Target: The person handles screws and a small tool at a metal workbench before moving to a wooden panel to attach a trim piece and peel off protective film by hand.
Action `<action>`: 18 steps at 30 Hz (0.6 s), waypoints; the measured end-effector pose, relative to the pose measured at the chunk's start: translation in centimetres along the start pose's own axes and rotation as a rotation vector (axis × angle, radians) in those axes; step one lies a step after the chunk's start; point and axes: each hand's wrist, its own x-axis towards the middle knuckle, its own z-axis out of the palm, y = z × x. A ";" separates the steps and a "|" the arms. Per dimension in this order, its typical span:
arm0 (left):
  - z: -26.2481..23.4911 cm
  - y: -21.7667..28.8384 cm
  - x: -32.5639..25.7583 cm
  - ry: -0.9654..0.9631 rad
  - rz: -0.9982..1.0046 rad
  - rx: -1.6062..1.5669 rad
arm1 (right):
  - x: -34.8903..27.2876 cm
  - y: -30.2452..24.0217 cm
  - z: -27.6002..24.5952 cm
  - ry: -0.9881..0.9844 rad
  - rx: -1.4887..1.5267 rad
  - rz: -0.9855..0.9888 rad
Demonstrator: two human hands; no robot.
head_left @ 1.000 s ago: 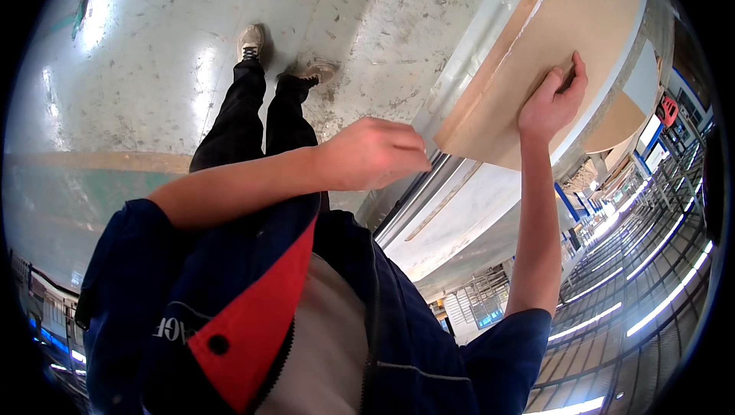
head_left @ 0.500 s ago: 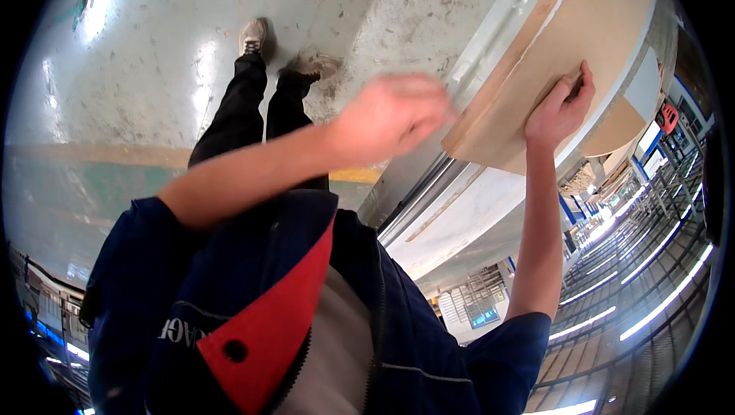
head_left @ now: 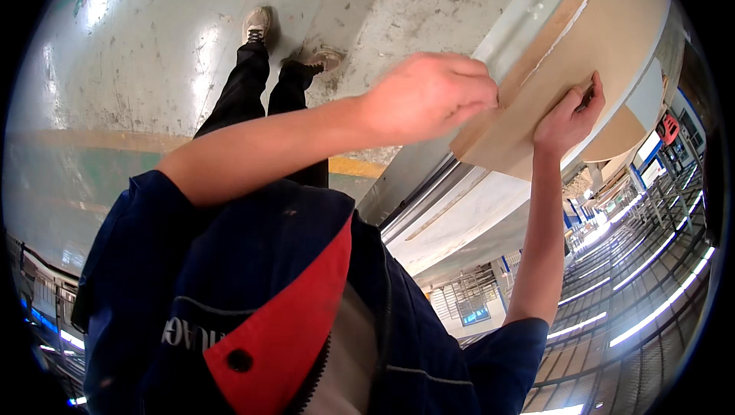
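A large brown board [head_left: 605, 40] lies on a pale work surface [head_left: 467, 216] at the upper right. My left hand [head_left: 429, 97] reaches across my body, its curled fingertips pinching the board's near edge. Farther right, my right hand [head_left: 566, 116] rests on the board's face with its fingers bent. Something small and dark shows between its fingertips; I cannot tell what it is. My dark blue jacket with a red collar flap [head_left: 283, 315] fills the lower part of the view.
My legs and pale shoes [head_left: 256, 24] stand on a worn grey floor [head_left: 138, 47] with a yellow stripe [head_left: 360, 166]. A second brown panel [head_left: 616, 135] and a red object [head_left: 668, 128] sit beyond the board. Shelving racks and ceiling lights [head_left: 635, 277] curve along the right.
My left hand has moved right and up from in front of my chest to the board's near edge. My right hand has stayed on the board.
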 end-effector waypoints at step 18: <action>0.4 0.7 -1.0 -0.107 0.046 0.046 | 0.0 0.0 0.0 0.005 -0.018 -0.021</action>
